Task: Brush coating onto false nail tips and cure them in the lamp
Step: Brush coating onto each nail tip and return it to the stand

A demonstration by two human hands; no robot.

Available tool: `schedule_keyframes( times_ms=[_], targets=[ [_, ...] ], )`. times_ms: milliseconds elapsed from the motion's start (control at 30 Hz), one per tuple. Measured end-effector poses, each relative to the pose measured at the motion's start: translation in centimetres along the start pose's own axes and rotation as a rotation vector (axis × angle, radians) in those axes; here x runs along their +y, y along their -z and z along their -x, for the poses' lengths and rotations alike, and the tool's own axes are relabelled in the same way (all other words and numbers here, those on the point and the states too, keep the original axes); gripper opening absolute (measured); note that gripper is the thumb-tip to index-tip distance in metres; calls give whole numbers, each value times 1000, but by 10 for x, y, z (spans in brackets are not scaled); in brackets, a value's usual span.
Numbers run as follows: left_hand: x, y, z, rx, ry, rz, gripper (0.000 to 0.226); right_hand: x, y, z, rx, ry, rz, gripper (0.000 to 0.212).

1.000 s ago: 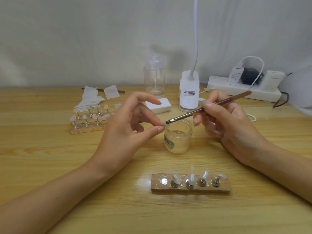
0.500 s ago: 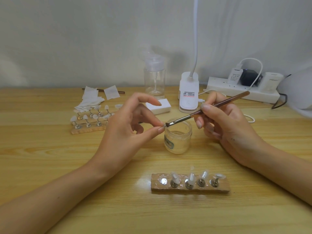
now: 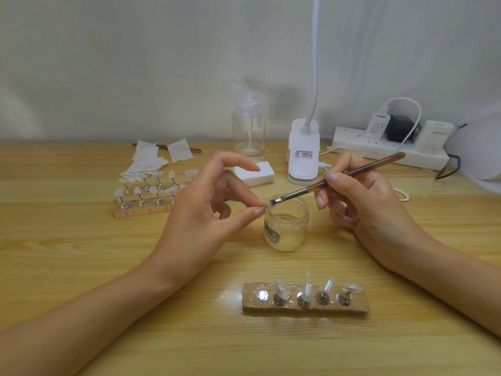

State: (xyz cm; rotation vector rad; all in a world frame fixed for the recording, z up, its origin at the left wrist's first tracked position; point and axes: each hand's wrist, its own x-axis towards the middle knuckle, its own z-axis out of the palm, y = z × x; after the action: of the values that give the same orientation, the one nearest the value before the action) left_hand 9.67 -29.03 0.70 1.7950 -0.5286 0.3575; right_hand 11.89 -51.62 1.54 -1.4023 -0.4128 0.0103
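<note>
While bristles meet the tip, we log the bench from left to right. Well left of the pinch sits a wooden rack (image 3: 127,211) of nail tips on pegs, with a heap of wipes (image 3: 143,164) behind it; we judge it parked clear of the work. The left hand (image 3: 200,213) has thumb and a fingertip closed on one small nail tip (image 3: 267,205), the other fingers arched away, probably to keep them off wet coating. Just right of that pinch, the bristle end of the brush (image 3: 339,176) touches the tip. Both meet directly over the rim of the open jar (image 3: 287,229), likely so drips fall back in and reloading is a short dip. Further right, the right hand (image 3: 366,207) grips the brush handle like a pen, near the ferrule, which should give fine control. Below the pinch, toward us, a wooden block (image 3: 249,302) carries four tips on pegs, with a bare metal seat at its left end, presumably where the pinched tip belongs. Far right of the grips, a white dome (image 3: 479,150) sits at the frame edge; we cannot tell if it is the curing lamp.
</note>
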Motion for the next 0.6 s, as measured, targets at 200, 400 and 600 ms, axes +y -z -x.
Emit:
schedule_keyframes(
  times_ms=[200,400,600],
  targets=[
    [0,0,0,-2,-7,-5,49,-1,2,0,3,11,-34,20],
    [1,0,1,-3,-11,-26,47,-1,0,0,-10,-13,4,19],
    [2,0,1,-8,-32,-48,46,-3,1,0,13,-15,-35,22]
  ],
)
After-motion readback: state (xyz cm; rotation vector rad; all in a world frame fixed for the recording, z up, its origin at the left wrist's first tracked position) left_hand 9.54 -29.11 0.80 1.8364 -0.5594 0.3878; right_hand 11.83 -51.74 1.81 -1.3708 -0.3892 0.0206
